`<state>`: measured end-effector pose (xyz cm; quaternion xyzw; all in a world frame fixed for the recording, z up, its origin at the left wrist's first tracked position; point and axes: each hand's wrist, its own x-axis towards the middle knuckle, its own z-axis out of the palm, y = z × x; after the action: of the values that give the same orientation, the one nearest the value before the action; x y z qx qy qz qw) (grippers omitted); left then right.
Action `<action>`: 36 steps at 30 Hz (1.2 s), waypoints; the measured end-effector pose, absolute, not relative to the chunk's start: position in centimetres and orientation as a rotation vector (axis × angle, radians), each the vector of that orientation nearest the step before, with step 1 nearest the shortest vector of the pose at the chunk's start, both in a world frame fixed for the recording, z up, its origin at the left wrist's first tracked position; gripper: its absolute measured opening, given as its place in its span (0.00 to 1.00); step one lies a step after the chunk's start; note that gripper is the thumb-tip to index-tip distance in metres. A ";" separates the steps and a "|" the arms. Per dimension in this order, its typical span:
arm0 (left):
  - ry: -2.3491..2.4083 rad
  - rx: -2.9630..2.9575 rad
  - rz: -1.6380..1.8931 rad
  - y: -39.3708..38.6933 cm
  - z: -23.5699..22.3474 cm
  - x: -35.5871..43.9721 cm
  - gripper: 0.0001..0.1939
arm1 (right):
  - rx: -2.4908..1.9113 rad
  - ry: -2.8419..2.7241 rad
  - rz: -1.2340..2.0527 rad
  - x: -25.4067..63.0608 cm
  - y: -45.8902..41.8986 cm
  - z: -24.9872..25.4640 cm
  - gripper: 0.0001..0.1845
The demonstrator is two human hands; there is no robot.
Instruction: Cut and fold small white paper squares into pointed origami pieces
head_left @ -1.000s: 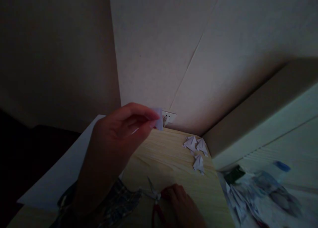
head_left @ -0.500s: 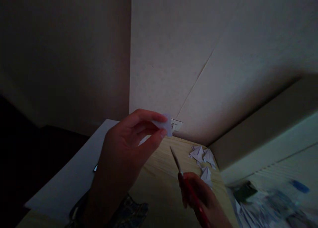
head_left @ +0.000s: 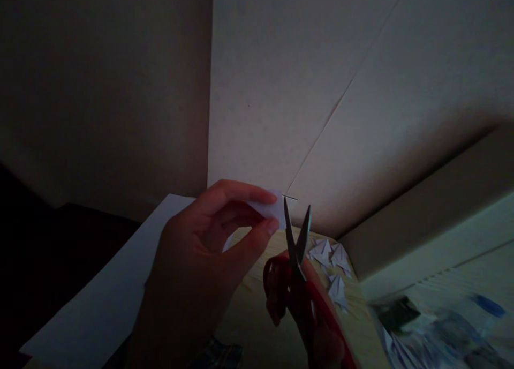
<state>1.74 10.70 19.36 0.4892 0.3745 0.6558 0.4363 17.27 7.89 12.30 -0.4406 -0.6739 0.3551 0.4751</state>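
Between its thumb and fingers, my left hand [head_left: 209, 251] pinches a small folded piece of white paper [head_left: 277, 212] above the table. Red-handled scissors [head_left: 297, 251] are in my right hand [head_left: 317, 326], with fingers in the handle loops. Their blades are spread and point upward, close to the right edge of the paper. Whether a blade touches the paper, I cannot tell. Several folded white paper pieces [head_left: 336, 290] lie on the table just to the right of the scissors.
The light wooden table [head_left: 257, 299] stands against a wall. A large white sheet [head_left: 104, 288] lies at its left. An outlet plate [head_left: 294, 204] is partly hidden behind the blades. Plastic bags and a blue cap-like item [head_left: 489, 306] sit lower right, beside a pale ledge [head_left: 433, 240].
The scissors have turned and their blades have spread. My right hand has brought them up beside the paper. My left hand with the paper has shifted slightly right and down.
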 end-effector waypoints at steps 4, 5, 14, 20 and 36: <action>0.955 1.251 1.642 10.5 19.5 1.8 0.09 | -0.964 -1.491 1.166 17.1 7.0 11.8 0.35; 0.959 1.257 1.640 10.5 19.6 1.9 0.09 | -0.962 -1.475 1.196 17.1 6.9 11.8 0.34; 1.015 1.238 1.679 10.5 19.6 2.1 0.10 | -0.959 -1.331 1.399 17.1 7.3 12.9 0.36; 0.977 1.252 1.654 10.6 19.2 2.0 0.11 | -0.974 -1.328 1.366 16.8 7.2 13.4 0.35; 0.969 1.288 1.648 10.8 19.2 1.8 0.13 | -1.018 -1.254 1.426 16.6 7.0 13.8 0.36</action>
<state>1.80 10.83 19.22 0.5106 0.3840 0.6534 0.4060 16.56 7.03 13.81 -0.4161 -0.5126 0.5828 0.4738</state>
